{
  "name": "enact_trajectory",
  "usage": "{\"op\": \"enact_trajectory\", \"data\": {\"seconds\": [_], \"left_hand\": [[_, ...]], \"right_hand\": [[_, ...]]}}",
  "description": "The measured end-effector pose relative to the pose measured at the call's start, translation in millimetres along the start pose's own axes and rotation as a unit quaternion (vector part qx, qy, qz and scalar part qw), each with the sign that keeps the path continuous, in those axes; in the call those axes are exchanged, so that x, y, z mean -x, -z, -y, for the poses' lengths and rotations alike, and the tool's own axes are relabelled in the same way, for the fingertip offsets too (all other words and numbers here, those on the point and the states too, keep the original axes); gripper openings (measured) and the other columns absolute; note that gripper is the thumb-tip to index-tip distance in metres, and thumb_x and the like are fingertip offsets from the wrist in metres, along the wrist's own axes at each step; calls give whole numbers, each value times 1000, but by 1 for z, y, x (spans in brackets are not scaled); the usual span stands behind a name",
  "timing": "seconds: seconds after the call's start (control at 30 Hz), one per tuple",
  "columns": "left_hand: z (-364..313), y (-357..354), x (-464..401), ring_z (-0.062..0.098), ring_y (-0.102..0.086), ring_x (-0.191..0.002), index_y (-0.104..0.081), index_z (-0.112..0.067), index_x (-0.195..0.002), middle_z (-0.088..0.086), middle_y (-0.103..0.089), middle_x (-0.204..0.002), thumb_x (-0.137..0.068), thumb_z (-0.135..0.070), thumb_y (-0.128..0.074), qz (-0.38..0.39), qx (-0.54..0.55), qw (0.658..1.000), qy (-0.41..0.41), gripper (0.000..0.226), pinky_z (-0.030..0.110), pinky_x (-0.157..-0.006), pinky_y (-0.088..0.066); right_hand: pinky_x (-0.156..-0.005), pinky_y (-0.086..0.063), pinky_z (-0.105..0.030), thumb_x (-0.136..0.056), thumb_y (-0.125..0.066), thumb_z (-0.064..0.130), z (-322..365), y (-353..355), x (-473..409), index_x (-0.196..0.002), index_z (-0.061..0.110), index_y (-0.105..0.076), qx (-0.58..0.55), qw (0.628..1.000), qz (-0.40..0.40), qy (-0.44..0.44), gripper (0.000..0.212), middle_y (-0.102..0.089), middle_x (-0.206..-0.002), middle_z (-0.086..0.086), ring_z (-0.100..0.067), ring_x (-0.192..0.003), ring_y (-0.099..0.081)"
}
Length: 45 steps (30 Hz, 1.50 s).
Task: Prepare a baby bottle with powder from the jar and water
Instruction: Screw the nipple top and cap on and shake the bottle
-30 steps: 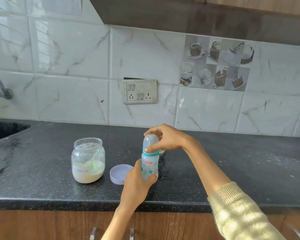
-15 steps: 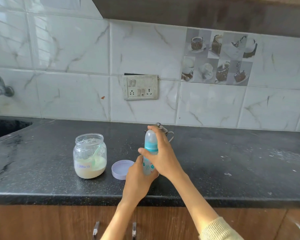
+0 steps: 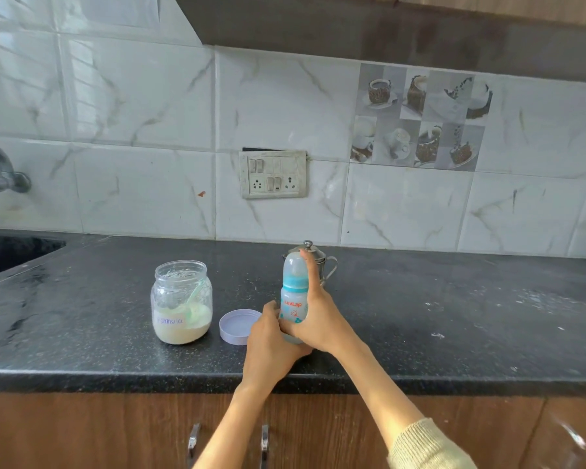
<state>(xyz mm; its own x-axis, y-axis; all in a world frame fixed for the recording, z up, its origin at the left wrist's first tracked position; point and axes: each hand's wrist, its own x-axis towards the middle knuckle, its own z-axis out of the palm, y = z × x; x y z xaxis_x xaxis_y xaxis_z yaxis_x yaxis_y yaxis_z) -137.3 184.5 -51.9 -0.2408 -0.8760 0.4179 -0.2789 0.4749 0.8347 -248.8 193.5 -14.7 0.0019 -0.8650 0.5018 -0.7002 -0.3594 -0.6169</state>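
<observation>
Toward the left, the open jar (image 3: 182, 302) of powder is seen with a scoop inside, its lid (image 3: 238, 325) laid just right of it. At centre, the baby bottle (image 3: 294, 296) is held upright, the left hand (image 3: 272, 346) wrapped round its base, the right hand (image 3: 318, 319) closed on its body, one finger reaching the cap. A steel jug (image 3: 322, 265) stands behind. The bottle seems capped; opening it is judged next, requiring a twist.

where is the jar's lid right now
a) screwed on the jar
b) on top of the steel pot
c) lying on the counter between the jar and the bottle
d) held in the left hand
c: the lilac lid lies flat on the counter, between the open jar and the baby bottle that both hands hold.
</observation>
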Motion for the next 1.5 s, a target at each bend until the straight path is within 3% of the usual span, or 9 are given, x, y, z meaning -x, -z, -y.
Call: {"op": "enact_trajectory", "data": {"seconds": [0.2, 0.33, 0.47, 0.6, 0.7, 0.83, 0.9, 1.03, 1.5], "left_hand": [[0, -1, 0, 14, -60, -107, -39, -11, -130, -1, -62, -118, -61, -26, -83, 0, -19, 1000, 25, 83, 31, -89, -50], [-2, -1, 0, 16, -51, -122, -29, -7, -140, 6, -52, -132, -64, -27, -83, 5, -19, 999, 45, 95, 29, -98, -43], [0, -2, 0, 16, -51, -121, -29, -7, -140, 7, -53, -132, -65, -27, -83, 7, -23, 999, 49, 95, 29, -98, -43], [0, -2, -2, 16, -51, -120, -29, -7, -140, 6, -53, -132, -64, -28, -83, 4, -23, 999, 48, 95, 29, -97, -43], [0, -3, -1, 15, -52, -119, -31, -7, -138, 5, -55, -131, -63, -29, -83, 1, -34, 998, 44, 94, 28, -95, -43], [0, -2, -2, 15, -54, -118, -33, -7, -137, 5, -56, -129, -62, -29, -84, -7, -37, 999, 39, 93, 29, -96, -44], [1, -3, -1, 16, -55, -117, -35, -7, -137, 5, -58, -128, -62, -30, -84, -6, -42, 998, 36, 92, 30, -96, -45], [1, -3, -3, 15, -54, -117, -34, -8, -137, 5, -56, -129, -63, -31, -84, -4, -45, 998, 40, 92, 29, -97, -44], [0, -4, -2, 13, -54, -117, -35, -8, -136, 4, -56, -129, -64, -31, -83, -3, -43, 998, 47, 89, 27, -96, -43]], "right_hand": [[-81, -55, -35, -68, -81, 22, 11, 31, -20, -130, 53, -1, -20, 1000, 10, 8, 106, -57, -108, -3, -18, -85, -65], [-83, -56, -30, -71, -79, 6, 23, 63, -31, -129, 43, -4, -148, 968, -185, 79, 102, -42, -116, 16, -11, -87, -61], [-72, -56, -21, -70, -79, 2, 23, 75, -17, -125, 39, -12, -63, 996, 14, 63, 94, -52, -104, 7, 4, -77, -64], [-81, -55, -23, -71, -78, 3, 9, 71, -20, -123, 47, -8, -140, 975, -153, 76, 97, -46, -120, -2, -9, -92, -62], [-80, -53, -20, -70, -80, 7, 13, 61, -13, -122, 52, -10, -48, 995, 41, 79, 98, -49, -116, 4, -10, -98, -60], [-81, -55, -24, -73, -75, -2, 7, 55, -15, -126, 34, -9, -125, 985, -93, 68, 92, -45, -108, 14, 1, -88, -64], [-84, -56, -36, -72, -77, 4, 11, 51, -14, -125, 47, -10, -63, 995, -2, 73, 96, -49, -111, 9, -13, -94, -65], [-82, -55, -29, -73, -76, 2, 7, 59, -25, -122, 48, -13, -109, 988, -94, 63, 92, -47, -113, 7, -9, -90, -62], [-86, -55, -36, -74, -75, 5, 2, 58, -31, -120, 50, -12, -45, 998, 7, 38, 90, -53, -106, 5, -12, -87, -64]]}}
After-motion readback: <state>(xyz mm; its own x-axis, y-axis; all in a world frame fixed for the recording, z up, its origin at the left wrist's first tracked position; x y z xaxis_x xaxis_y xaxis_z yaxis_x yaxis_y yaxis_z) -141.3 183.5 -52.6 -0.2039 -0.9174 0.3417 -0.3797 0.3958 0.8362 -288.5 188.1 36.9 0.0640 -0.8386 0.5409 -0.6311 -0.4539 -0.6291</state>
